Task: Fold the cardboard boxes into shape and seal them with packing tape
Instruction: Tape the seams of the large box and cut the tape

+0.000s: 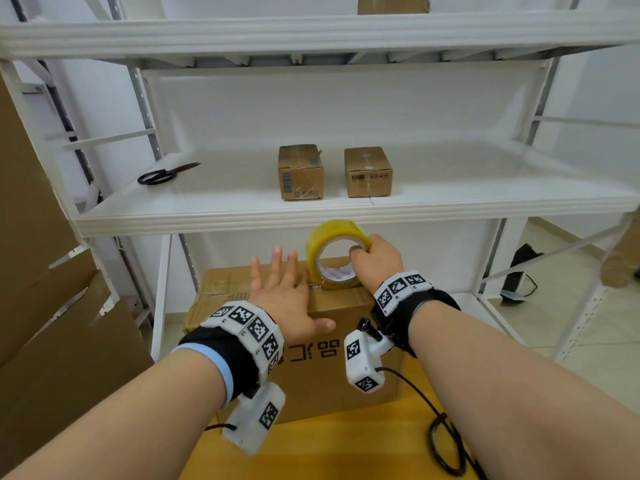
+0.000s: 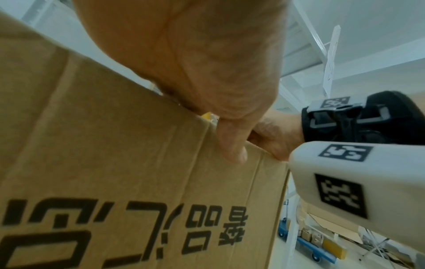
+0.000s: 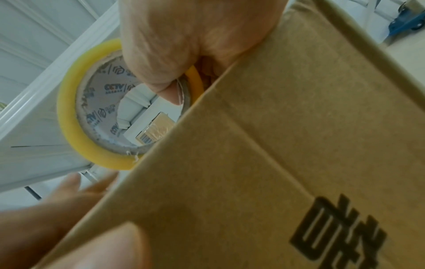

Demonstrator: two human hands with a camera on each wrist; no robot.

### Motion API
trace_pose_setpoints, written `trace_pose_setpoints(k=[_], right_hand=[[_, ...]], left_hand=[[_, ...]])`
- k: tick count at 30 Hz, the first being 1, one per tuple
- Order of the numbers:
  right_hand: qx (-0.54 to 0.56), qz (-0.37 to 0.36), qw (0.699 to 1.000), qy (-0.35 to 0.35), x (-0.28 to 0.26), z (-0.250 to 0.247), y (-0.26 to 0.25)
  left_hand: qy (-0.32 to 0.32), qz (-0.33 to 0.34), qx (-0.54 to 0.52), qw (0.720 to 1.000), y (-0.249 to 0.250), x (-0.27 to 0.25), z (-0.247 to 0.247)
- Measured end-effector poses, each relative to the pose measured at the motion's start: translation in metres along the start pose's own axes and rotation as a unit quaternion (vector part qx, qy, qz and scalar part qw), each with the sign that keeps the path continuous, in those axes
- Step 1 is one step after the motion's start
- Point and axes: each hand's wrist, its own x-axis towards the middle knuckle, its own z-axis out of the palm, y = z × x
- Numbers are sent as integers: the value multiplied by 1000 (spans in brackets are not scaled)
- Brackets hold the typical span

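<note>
A brown cardboard box (image 1: 322,379) with black print stands on a yellow table (image 1: 346,448) in the head view. My left hand (image 1: 287,292) lies flat on the box top with straight fingers, its thumb (image 2: 232,145) over the front edge. My right hand (image 1: 375,259) grips a yellow roll of packing tape (image 1: 332,252), which stands on edge on the box top. In the right wrist view, my thumb (image 3: 165,87) hooks inside the tape roll (image 3: 80,127) core above the box (image 3: 276,145).
A white metal shelf (image 1: 242,216) stands right behind the box. Two small sealed boxes (image 1: 300,172) (image 1: 367,172) and black scissors (image 1: 162,174) lie on it. Flat cardboard sheets (image 1: 52,323) lean at the left. A black cable (image 1: 440,434) trails over the table.
</note>
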Motion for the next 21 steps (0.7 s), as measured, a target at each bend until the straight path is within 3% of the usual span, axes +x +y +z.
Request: trace_pose_setpoints(k=[4, 10, 17, 21], right_hand=[[8, 0, 1000, 13, 0, -4, 4], [-12, -2, 1000, -7, 1, 1, 1], [-84, -42, 987, -132, 10, -8, 6], [-116, -63, 985, -112, 10, -4, 6]], left_hand=[[-30, -4, -6, 1000, -8, 6, 4], [-9, 51, -66, 996, 1, 20, 10], [-11, 60, -51, 997, 3, 20, 12], [-14, 57, -52, 997, 2, 20, 13]])
